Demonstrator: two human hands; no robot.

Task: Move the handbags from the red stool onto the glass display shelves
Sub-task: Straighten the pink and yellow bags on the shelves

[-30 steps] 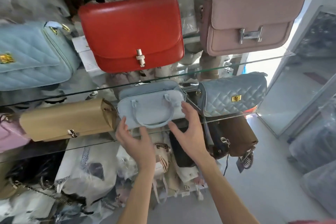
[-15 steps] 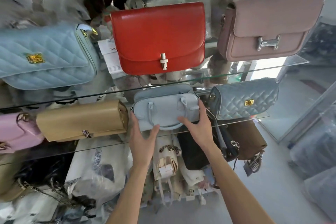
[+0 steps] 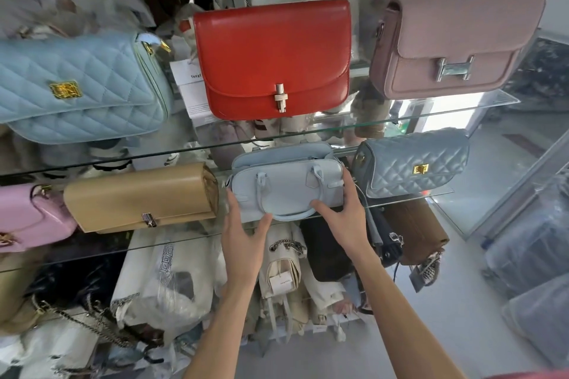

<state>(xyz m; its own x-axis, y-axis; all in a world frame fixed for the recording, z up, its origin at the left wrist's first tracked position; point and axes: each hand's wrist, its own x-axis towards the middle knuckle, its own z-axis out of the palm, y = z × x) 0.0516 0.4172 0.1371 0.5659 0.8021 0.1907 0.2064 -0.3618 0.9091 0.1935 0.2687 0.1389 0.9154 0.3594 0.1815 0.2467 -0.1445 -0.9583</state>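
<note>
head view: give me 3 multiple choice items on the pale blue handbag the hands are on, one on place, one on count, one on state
1. Where does the pale blue handbag sit?
A. between the tan bag and the grey-blue quilted bag
B. above the red bag
C. on the floor

2. How many bags stand on the upper glass shelf?
A. one
B. three
C. five

3. How are the left hand and right hand?
A. fists, away from it
B. open, flanking it
C. one hidden

Answers: 1 A, it has a neighbour on each side; 2 B, light blue, red, dusty pink; 3 B, fingers spread at both its ends.
</note>
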